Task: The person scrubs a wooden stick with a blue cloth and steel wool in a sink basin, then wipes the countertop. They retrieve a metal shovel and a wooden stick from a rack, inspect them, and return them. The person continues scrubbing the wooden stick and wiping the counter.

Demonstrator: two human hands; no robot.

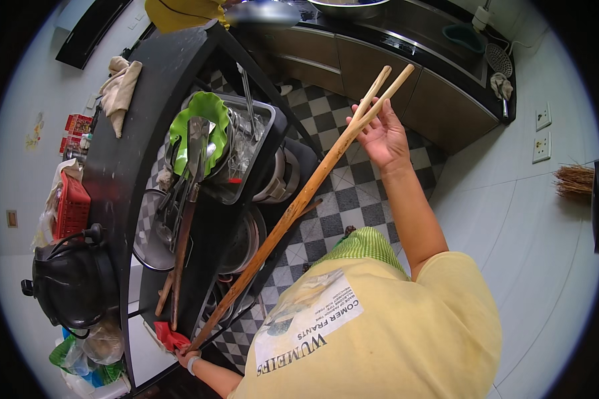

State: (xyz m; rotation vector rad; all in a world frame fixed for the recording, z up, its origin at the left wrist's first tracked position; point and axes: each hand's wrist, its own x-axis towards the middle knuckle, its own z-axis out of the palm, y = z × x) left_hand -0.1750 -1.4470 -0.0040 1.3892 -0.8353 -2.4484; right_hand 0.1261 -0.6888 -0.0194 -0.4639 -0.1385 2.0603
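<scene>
A long forked wooden stick (299, 202) slants in front of me from lower left to upper right, its two pale prongs uppermost. My left hand (183, 353), with a band at the wrist, grips the stick's lower end. Right beside that hand is a crumpled red cloth or bag (168, 336). My right hand (382, 139) has its palm turned up near the fork. The stick lies across its loosely spread fingers, partly covering them, and the thumb is beside one prong.
A black rack (154, 65) on my left bears a grey tray (274, 117), a green scalloped bowl (179, 132), a wooden-handled metal tool (180, 259) and a black kettle (75, 284). Beyond stand counter cabinets (379, 95). A tiled wall (504, 209) rises on the right. Part of someone in yellow (179, 15) shows above.
</scene>
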